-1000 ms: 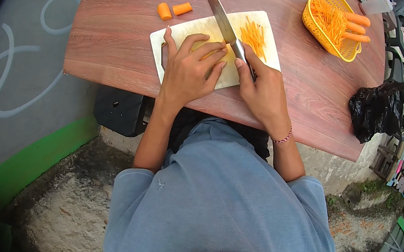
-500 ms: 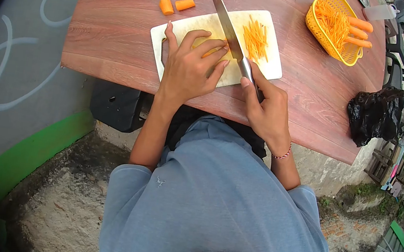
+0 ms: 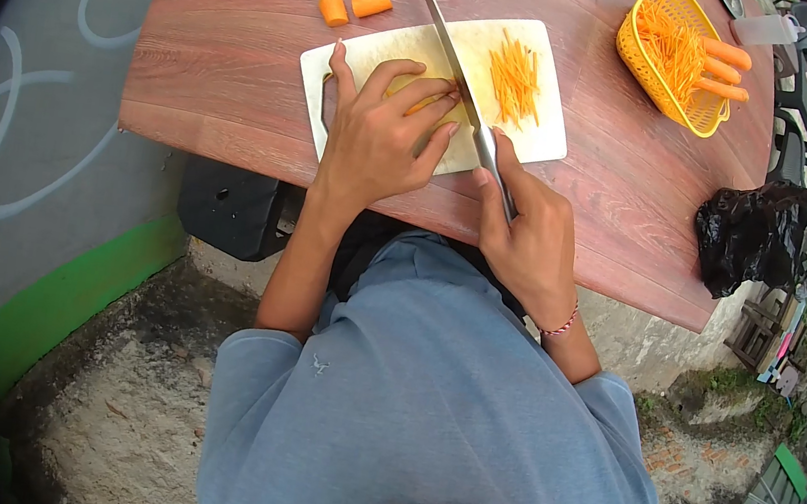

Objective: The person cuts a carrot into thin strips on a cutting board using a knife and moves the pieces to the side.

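My right hand grips the handle of a kitchen knife, its long blade slanting up and left across the white cutting board. My left hand presses a piece of carrot against the board, fingers bent, with the blade right beside the fingertips. Most of that piece is hidden under the fingers. Carrot strips lie in a small heap on the board, right of the blade. Beyond the board's far left corner, two carrot chunks, one upright and one on its side, rest on the table.
At the far right of the wooden table stands a yellow basket holding shredded carrot and whole carrots. A clear plastic bottle lies behind it. A black plastic bag hangs at the right edge. A black stool is below left.
The knife blade and my right hand have shifted slightly, the blade tilting a little at the carrot. My left hand stays in place on the piece.
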